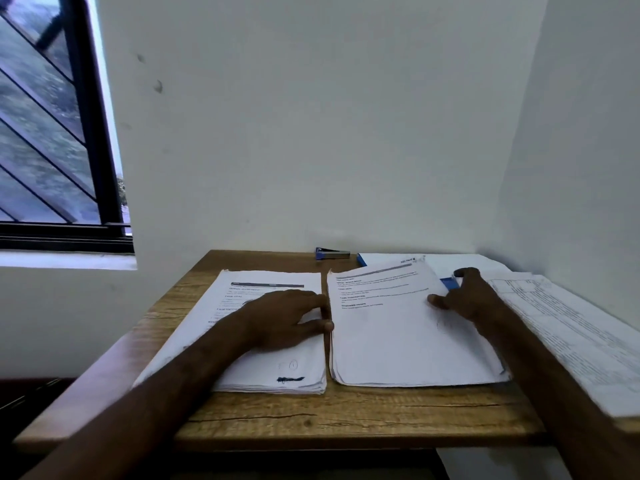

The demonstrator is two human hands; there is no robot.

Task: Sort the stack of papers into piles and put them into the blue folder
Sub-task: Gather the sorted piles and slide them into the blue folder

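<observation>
Head view: two paper piles sit side by side mid-table [346, 417], left pile [263, 362] and right pile [398, 344]. Prob. squaring up now: nudge edges flush, keep the gap btwn piles. Left pile's thick and neat; the right one's thinner w/ its top sheet skewed. Left hand [287, 318] presses flat, fingers straight. Right hand [467, 299] has its thumb on the sheets, fingers bent past the edge; can't tell if it pinches. Blue folder [449, 282] peeks from beneath. Stapler [332, 253] at back, loose sheets [571, 334] on the right.
</observation>
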